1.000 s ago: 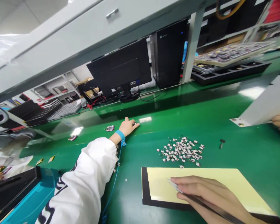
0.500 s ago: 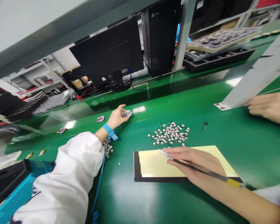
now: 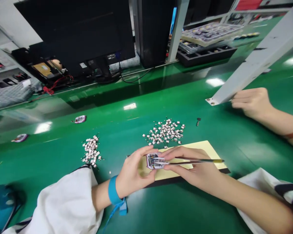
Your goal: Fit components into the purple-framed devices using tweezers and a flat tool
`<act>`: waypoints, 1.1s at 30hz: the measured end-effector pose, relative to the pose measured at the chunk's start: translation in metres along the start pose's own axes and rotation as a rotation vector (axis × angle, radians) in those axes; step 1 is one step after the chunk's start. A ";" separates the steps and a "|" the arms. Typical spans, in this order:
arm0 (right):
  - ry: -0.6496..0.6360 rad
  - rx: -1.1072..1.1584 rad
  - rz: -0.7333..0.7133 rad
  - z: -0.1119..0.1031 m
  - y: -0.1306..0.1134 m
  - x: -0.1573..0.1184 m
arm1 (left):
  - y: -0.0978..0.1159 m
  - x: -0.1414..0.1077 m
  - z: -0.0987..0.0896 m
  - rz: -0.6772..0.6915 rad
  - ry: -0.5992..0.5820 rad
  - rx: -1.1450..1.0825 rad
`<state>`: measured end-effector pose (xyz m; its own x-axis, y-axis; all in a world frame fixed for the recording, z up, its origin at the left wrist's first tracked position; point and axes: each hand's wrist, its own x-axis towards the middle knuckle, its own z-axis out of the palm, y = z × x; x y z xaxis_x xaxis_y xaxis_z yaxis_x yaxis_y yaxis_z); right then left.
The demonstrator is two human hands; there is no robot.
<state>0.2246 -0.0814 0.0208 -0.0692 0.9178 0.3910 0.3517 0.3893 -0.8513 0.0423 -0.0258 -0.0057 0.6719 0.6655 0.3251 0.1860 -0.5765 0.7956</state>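
My left hand [image 3: 134, 167], with a blue wrist strap [image 3: 114, 190] on it, grips a small rounded-square device housing [image 3: 150, 161] with a purplish rim and electronics showing inside. Held in my right hand [image 3: 197, 162] is a pair of metal tweezers [image 3: 192, 161], its tips over the housing's open face. Whether the tips pinch anything is too small to make out. Both hands are above a yellow pad [image 3: 207, 149] with a dark edge. Just beyond the pad lies a pile of small white-topped parts with dark leads [image 3: 166, 131].
A second pile of small parts [image 3: 91, 151] lies at left. Two similar housings [image 3: 80, 119] [image 3: 21, 138] rest farther left. Another person's closed hand [image 3: 251, 100] is beside a white post [image 3: 249, 61]. A monitor [image 3: 80, 32] and stacked trays [image 3: 210, 35] stand behind.
My left hand has brought the housing from the far left to above the yellow pad. The tweezers in my right hand now meet it there. The camera view has shifted.
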 end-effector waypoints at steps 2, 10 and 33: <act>0.025 0.036 0.012 0.001 0.001 0.000 | 0.003 0.002 -0.001 0.035 -0.009 0.069; -0.159 -0.028 -0.307 -0.007 -0.002 -0.006 | 0.008 0.007 -0.004 0.165 0.021 0.103; -0.001 0.325 0.160 -0.003 -0.010 0.003 | 0.010 0.002 -0.006 0.200 0.102 0.019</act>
<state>0.2233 -0.0831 0.0313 -0.0381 0.9691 0.2437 0.0426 0.2452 -0.9685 0.0414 -0.0273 0.0065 0.6210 0.5808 0.5264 0.0701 -0.7100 0.7007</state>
